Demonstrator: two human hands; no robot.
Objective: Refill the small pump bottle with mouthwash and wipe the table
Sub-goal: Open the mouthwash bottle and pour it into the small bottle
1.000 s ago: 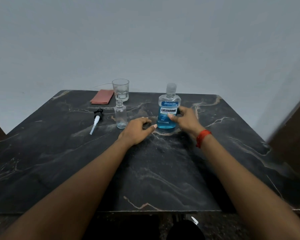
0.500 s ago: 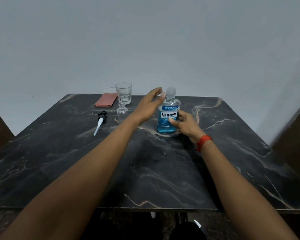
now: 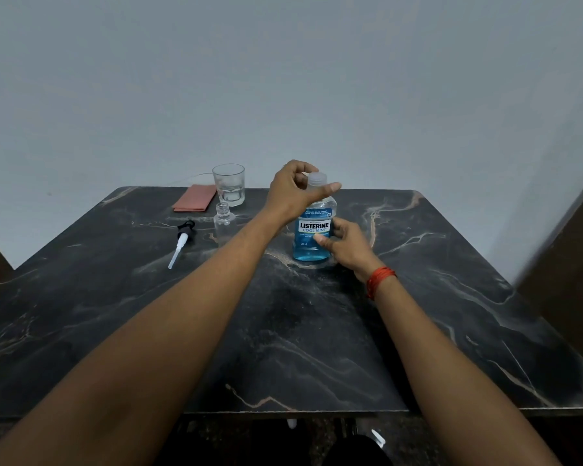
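On a dark marbled table, a folded reddish cloth is laid at the far edge, with a glass just beside it. Nearer, an open small bottle is placed between a lying pump head and an upright mouthwash bottle.

1. Head-worn, wide-angle, looking forward and down over the bench toward a plain wall.
2. Close to the near bench edge; forearms entering from the bottom corners, left hand and right hand past mid-bench.
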